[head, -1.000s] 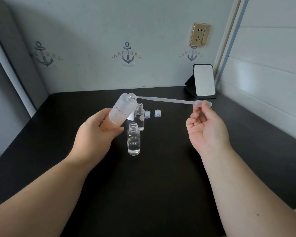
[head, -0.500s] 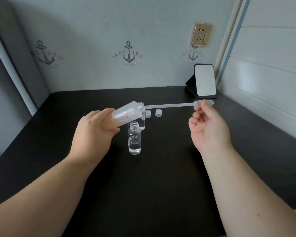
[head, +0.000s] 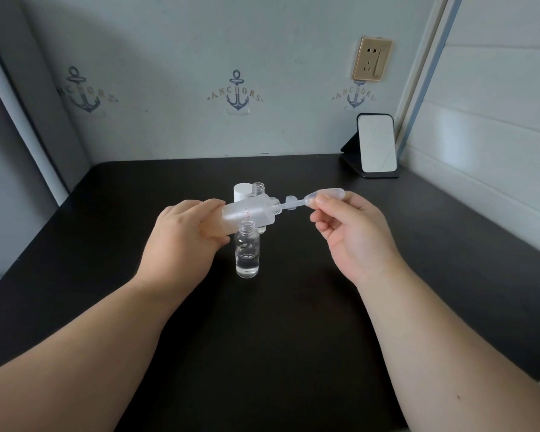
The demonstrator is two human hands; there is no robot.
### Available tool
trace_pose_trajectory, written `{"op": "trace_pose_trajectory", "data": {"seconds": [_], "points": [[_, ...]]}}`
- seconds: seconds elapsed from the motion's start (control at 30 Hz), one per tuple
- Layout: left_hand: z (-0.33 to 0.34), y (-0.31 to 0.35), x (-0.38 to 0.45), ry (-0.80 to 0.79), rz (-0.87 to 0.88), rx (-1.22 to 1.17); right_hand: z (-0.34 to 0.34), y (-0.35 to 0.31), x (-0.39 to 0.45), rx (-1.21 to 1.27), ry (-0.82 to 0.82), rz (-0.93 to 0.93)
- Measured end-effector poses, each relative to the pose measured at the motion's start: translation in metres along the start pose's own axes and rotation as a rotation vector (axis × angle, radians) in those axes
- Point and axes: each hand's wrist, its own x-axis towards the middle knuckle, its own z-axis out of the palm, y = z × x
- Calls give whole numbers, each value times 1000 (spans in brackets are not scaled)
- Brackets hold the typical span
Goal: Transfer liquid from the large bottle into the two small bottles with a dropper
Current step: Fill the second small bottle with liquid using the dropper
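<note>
Drawing liquid: my left hand (head: pixel 181 235) grips the big bottle (head: pixel 250 213), tipped nearly flat, mouth pointing toward my right hand (head: pixel 353 235), which pinches the dropper (head: pixel 309 201) bulb. Dropper lies in line with the bottle, tip inside its neck. Release bulb slowly; keep tip submerged. Small bottle (head: pixel 247 254) stands on the surface just below my left hand.

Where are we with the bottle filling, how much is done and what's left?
Done: the near small bottle already holds clear liquid, roughly half. In hand: the left hand holds the large bottle tipped sideways, while the right hand pinches the dropper bulb, its stem inside the neck. Left: the far small bottle is mostly hidden, so its level is unclear.
</note>
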Motion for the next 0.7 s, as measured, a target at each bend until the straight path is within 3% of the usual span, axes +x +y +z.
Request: {"op": "trace_pose_trajectory", "data": {"seconds": [0.7], "points": [[2,1,0,2,4,3,9,3,-4,-65,-105,41]]}}
